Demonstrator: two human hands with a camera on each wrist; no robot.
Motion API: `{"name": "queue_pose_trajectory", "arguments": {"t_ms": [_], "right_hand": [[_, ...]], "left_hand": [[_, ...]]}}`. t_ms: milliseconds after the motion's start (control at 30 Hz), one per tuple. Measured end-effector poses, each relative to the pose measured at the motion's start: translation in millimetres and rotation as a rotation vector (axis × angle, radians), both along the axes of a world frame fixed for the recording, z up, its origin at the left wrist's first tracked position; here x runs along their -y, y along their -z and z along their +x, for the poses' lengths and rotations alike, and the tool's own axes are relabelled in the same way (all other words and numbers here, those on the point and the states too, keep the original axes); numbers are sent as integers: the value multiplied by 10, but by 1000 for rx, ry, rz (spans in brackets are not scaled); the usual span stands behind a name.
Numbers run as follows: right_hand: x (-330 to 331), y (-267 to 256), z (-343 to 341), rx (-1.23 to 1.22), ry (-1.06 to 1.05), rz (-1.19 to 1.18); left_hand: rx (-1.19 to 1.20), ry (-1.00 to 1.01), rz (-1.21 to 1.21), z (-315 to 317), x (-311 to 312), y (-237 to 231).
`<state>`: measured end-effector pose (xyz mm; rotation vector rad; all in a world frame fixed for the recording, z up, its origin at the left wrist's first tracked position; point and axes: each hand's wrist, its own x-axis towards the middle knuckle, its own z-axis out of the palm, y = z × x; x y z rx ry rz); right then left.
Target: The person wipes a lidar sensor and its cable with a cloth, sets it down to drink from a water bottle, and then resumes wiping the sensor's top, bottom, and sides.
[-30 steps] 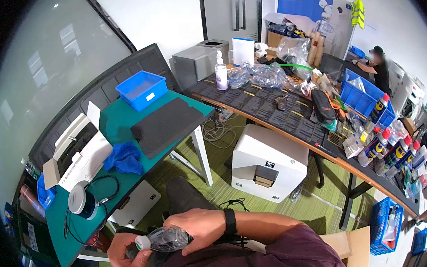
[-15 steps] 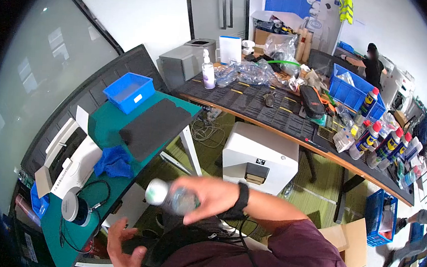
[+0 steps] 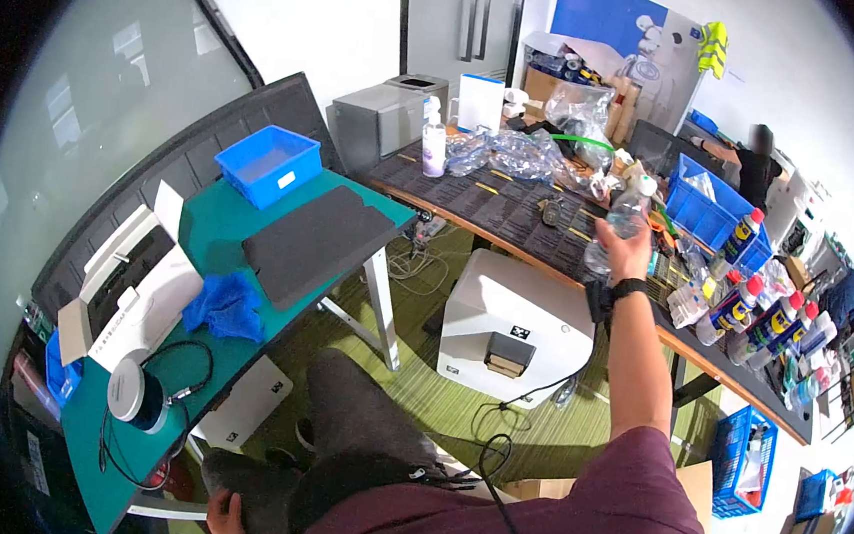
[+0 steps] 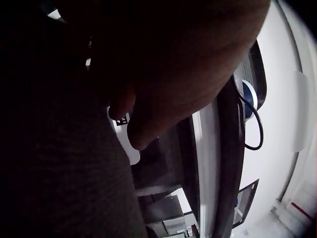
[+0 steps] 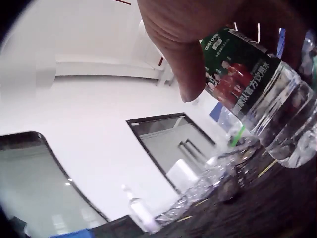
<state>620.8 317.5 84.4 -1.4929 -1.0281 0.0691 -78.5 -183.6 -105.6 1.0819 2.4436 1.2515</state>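
Note:
My right hand (image 3: 627, 251) grips a clear plastic water bottle (image 3: 628, 215) over the far dark-topped table (image 3: 512, 205). Its white cap (image 3: 644, 185) points up and away from me. In the right wrist view, the thumb lies along the bottle's green printed label (image 5: 237, 69), and the clear base is close over the table mat. Low in the head view, my left hand (image 3: 225, 520) rests on my grey-trousered leg, holding nothing. Up close in the left wrist view, the left hand (image 4: 183, 74) is dark, its fingers pointing down along the trouser cloth.
Red-capped spray cans (image 3: 727, 309) stand right of the bottle, before a blue crate (image 3: 712, 214). Crumpled clear plastic (image 3: 521, 156) and a pump bottle (image 3: 433, 147) lie further left. A green table (image 3: 293, 307) carries a blue bin (image 3: 270, 164) and blue cloth (image 3: 226, 306). A white box-shaped unit (image 3: 518, 319) stands below.
Both hands were at the bottle near my lap. The left hand let go of the cap and dropped to my leg, while the right carried the bottle forward and right over the far table.

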Motion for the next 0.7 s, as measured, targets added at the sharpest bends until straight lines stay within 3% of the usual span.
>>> {"name": "queue_pose_trajectory", "arguments": {"t_ms": [67,133,200,300,367,400,467,533,700], "right_hand": [[-182,195,436,113,46,22],[-111,176,586,-17,76,-23],[-15,110,646,113,225,-95],[106,59,573,97,240,-106],[14,170,579,112,297,-57],[3,254,638,150,217,26],[311,103,386,93,323,-156],[341,341,258,47,524,-97],[266,598,-203,242,65,-87]], "left_hand": [[86,70,-34,96,-62,-171],[-9,46,25,57,-66,-16],[227,2,72,-1,-74,13],[87,63,-4,17,-31,-100],[87,31,-1,-109,-2,130],[83,-2,3,-147,38,212],[78,-23,11,69,-25,-53],[73,-47,24,134,-6,-129],[160,-2,105,19,-1,73]]}}
